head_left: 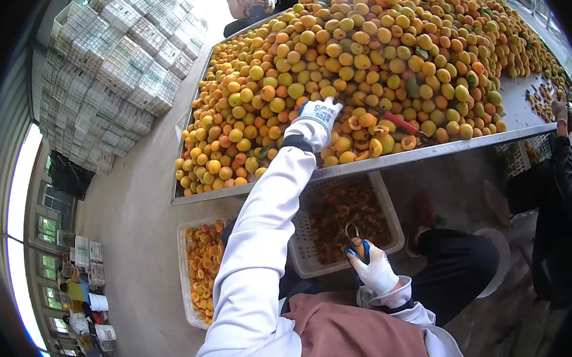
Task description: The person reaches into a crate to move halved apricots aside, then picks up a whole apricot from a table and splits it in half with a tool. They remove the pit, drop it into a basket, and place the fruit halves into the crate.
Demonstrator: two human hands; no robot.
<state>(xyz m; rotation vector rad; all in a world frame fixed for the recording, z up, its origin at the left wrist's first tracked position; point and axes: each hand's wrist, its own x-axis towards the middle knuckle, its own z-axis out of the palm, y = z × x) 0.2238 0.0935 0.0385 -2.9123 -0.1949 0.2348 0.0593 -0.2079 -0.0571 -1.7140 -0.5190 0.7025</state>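
Observation:
My left hand (321, 113), in a white and blue glove, reaches onto the big heap of yellow-orange fruit (356, 40). Its fingers touch the fruit, and their tips are partly hidden among it. My right hand (375, 269), gloved the same way, is closed around a small cutting tool (354, 237) with a looped metal end, low in front of my body. Beneath that tool stands a white crate (394, 221) with dark fruit pieces in it. Several cut fruit halves (366, 120) and a red-handled tool (400, 123) lie on the heap to the right of my left hand.
A metal rim (377, 164) edges the table. At the lower left, a white basket (186, 276) holds halved orange fruit. Stacked crates (118, 64) stand at the upper left. One person (249, 1) is across the table, another person's arm (561, 129) at the right.

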